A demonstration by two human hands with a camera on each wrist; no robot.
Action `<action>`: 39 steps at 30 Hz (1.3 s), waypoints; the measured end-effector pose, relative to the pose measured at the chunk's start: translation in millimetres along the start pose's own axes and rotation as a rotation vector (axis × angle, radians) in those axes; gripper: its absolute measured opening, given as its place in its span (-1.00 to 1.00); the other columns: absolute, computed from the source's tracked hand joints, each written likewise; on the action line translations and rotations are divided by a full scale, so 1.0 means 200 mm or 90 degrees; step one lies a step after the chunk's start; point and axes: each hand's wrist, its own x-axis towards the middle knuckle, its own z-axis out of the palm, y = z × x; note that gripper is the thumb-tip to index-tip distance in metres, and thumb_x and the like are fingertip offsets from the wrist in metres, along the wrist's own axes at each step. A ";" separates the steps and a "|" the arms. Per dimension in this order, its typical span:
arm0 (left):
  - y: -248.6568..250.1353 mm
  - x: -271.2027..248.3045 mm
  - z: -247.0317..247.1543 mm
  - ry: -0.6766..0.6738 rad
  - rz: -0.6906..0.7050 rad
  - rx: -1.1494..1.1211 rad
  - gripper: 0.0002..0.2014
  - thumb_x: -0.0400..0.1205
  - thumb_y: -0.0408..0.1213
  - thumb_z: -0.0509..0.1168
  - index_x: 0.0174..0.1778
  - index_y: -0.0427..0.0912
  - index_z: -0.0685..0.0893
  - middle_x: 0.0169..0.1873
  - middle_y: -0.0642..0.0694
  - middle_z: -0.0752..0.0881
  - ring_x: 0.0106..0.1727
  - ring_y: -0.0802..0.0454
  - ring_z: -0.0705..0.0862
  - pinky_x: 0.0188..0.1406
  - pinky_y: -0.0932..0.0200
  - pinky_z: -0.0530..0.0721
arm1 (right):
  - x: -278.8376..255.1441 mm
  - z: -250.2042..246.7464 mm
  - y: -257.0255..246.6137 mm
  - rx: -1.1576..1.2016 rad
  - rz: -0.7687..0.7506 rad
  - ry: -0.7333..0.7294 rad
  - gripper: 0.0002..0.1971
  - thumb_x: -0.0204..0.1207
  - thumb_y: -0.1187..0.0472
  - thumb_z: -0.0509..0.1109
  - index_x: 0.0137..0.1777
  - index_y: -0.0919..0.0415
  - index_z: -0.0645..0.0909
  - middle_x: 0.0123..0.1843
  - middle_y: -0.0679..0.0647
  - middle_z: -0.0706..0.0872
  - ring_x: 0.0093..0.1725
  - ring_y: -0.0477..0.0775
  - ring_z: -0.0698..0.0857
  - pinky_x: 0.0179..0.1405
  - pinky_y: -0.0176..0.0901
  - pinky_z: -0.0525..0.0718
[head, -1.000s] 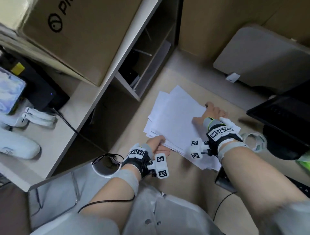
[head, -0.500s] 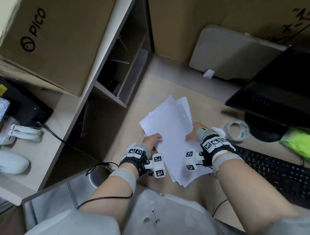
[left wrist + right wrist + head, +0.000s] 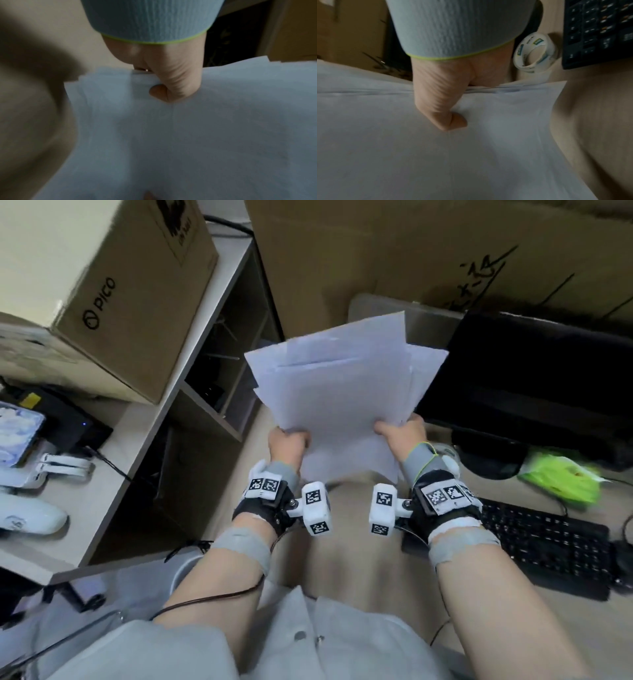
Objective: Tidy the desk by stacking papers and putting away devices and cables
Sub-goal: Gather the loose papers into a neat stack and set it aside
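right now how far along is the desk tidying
Done: the loose papers are gathered into one bundle, edges still uneven. In hand: left hand and right hand grip its sides above the desk. Left: squaring and setting it down; tape roll and keyboard remain out.

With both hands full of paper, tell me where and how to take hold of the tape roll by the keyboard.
Grip the tape roll across its ring, thumb through the open centre and fingers on the outer band. In the right wrist view it leans tilted on the desk beside the keyboard, its hole facing the right hand, so coming from that side probably works best.
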 end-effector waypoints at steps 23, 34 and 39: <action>0.02 -0.14 -0.01 0.006 0.141 0.043 -0.83 0.39 -0.30 0.35 -0.12 -0.19 0.68 -0.28 -0.07 0.66 -0.20 0.00 0.55 -0.26 0.15 0.53 | -0.18 -0.12 0.13 0.050 0.041 -0.033 -0.74 0.36 0.31 0.57 0.05 0.31 0.71 0.06 0.31 0.80 0.01 0.21 0.78 -0.16 -0.26 0.60; 0.16 -0.04 -0.03 0.017 0.212 -0.031 -0.54 0.36 -0.44 0.34 0.23 -0.24 0.61 0.00 -0.14 0.75 -0.01 -0.01 0.70 0.03 0.15 0.67 | -0.14 -0.07 -0.01 0.169 -0.110 -0.070 -0.69 0.19 0.47 0.55 -0.09 0.17 0.70 -0.20 0.02 0.77 -0.20 -0.09 0.70 -0.03 -0.19 0.65; -0.09 0.03 -0.02 -0.029 0.077 0.131 -0.59 0.47 -0.53 0.34 0.26 -0.27 0.62 0.02 -0.11 0.72 0.03 -0.11 0.67 0.01 0.19 0.54 | -0.09 0.02 0.12 0.051 0.002 -0.059 -0.74 0.34 0.50 0.51 -0.07 0.17 0.68 -0.13 0.14 0.72 -0.19 0.03 0.65 -0.16 -0.25 0.62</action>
